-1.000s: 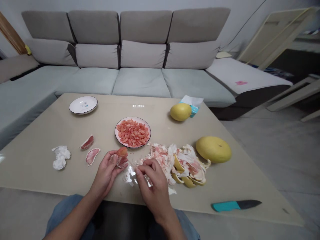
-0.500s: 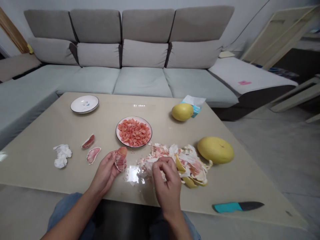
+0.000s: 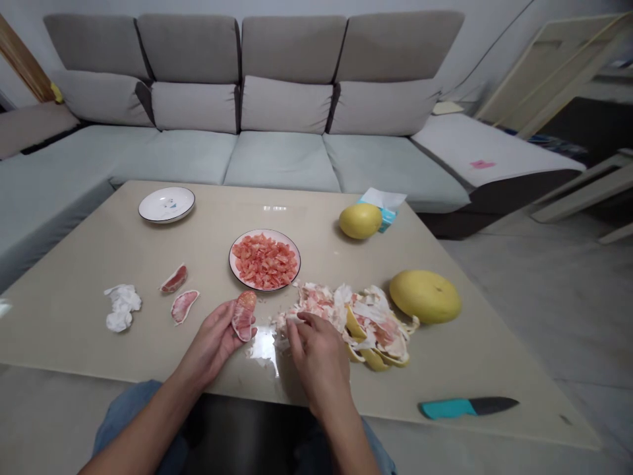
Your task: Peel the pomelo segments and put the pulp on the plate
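The left hand [image 3: 210,346] is cupping one pink, membrane-streaked pomelo segment [image 3: 244,316] near the table's near edge, while the right hand [image 3: 319,363] is pinching a white pith scrap [image 3: 291,321] beside the peel pile [image 3: 356,323]. Two more segments [image 3: 174,279] are lying left on the table [image 3: 74,316], one plate of pink pulp [image 3: 264,262] is sitting far, and two whole pomelos [image 3: 425,297] are resting right.

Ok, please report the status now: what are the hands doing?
Left hand cradling pomelo segment. Right hand at pomelo peel pile, touching white pith.
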`<action>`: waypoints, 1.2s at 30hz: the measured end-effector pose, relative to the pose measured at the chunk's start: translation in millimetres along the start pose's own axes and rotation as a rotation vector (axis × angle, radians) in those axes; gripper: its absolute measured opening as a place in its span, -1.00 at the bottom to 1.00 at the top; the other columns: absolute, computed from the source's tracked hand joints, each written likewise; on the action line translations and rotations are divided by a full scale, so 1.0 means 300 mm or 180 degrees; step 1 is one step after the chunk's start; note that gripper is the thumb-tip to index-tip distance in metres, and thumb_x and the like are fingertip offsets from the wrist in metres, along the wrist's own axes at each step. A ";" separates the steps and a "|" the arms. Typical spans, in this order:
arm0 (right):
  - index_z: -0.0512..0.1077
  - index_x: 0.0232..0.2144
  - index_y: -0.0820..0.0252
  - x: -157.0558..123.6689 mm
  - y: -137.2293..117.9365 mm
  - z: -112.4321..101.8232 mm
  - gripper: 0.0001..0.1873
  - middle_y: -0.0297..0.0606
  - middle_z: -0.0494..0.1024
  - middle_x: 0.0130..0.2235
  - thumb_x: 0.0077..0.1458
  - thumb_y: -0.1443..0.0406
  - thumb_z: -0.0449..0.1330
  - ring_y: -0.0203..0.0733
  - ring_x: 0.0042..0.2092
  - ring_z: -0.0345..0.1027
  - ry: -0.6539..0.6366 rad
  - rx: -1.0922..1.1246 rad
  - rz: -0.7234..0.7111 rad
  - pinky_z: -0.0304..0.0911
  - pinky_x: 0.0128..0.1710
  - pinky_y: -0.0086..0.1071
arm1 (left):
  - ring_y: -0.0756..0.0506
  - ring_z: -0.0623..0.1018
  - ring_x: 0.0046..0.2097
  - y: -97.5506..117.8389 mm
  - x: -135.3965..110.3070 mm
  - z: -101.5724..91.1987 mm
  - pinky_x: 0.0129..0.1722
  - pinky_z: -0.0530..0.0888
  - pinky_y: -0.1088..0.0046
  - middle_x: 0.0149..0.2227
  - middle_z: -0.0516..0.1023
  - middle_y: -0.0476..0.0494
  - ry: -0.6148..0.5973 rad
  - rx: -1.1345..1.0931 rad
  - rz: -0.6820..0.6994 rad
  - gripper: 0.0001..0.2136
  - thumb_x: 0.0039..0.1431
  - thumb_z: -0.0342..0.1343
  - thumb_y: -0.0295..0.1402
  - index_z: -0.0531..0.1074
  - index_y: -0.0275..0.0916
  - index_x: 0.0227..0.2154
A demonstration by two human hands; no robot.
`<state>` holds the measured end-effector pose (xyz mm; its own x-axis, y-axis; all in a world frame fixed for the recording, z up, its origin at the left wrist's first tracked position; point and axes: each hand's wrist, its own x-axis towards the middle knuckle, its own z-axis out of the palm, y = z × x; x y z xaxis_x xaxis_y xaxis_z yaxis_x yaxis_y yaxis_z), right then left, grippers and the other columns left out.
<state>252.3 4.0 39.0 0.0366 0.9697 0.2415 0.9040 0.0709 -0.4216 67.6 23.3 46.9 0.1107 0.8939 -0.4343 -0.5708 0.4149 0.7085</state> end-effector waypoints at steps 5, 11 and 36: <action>0.54 -0.18 0.26 -0.007 0.004 -0.003 -0.72 -0.07 0.63 -0.23 0.18 0.42 0.04 -0.02 -0.23 0.51 -0.0483 -0.0160 0.0322 0.30 -0.29 -0.30 | -0.05 0.57 -0.20 -0.001 -0.007 -0.001 -0.05 0.50 0.37 -0.24 0.55 -0.15 -0.0050 0.0248 -0.0067 -0.67 0.04 0.28 -0.51 0.42 -0.28 -0.11; 0.56 -0.26 0.16 -0.014 -0.003 -0.009 -0.81 -0.14 0.62 -0.25 0.17 0.32 0.14 -0.02 -0.21 0.51 -0.0174 0.0431 0.0269 0.32 -0.23 -0.28 | -0.05 0.56 -0.15 -0.007 -0.016 -0.004 -0.03 0.48 0.37 -0.15 0.53 -0.15 -0.0136 0.0421 -0.0011 -0.64 0.04 0.29 -0.49 0.40 -0.24 -0.08; 0.47 -0.52 0.20 -0.005 -0.089 -0.021 -0.85 -0.33 0.48 -0.52 0.04 0.36 0.13 -0.24 -0.47 0.35 -0.0054 0.2029 0.0291 0.24 -0.42 -0.42 | -0.11 0.56 -0.14 -0.037 -0.024 0.014 -0.18 0.46 0.44 -0.08 0.55 -0.19 -0.0470 0.1048 0.0406 -0.66 -0.02 0.31 -0.41 0.41 -0.22 -0.15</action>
<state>230.6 -1.0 55.3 0.0900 0.9816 0.1684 0.4669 0.1078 -0.8777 76.7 13.0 44.4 0.1855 0.9467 -0.2633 -0.2984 0.3095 0.9029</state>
